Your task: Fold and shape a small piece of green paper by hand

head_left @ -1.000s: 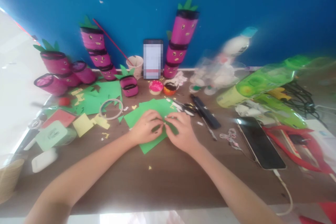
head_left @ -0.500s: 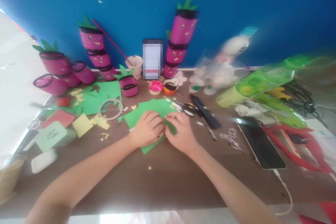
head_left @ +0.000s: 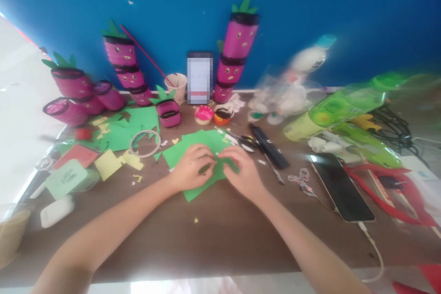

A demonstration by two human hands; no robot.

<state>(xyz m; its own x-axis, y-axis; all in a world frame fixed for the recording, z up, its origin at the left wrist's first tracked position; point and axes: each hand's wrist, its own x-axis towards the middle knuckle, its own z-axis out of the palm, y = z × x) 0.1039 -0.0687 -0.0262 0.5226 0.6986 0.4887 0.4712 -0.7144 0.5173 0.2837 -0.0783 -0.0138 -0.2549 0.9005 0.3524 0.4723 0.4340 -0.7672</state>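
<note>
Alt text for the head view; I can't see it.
A person's left hand and right hand are close together over green paper on a brown table; whether they hold anything is unclear. Behind stand purple tubs with faces and an upright phone; another phone lies to the right.

Left hand (head_left: 195,167) and right hand (head_left: 246,172) hide part of the green paper (head_left: 193,194); anything in the left fingertips is too small to tell. Forearms cut off, bottom edge. Upright phone (head_left: 200,78): screen pixelated, unreadable. White bottle (head_left: 308,59) and clear bags (head_left: 285,94) blurred. Tan container (head_left: 12,241) cut off left; red thing (head_left: 432,275) cut off lower right, unclear.
</note>
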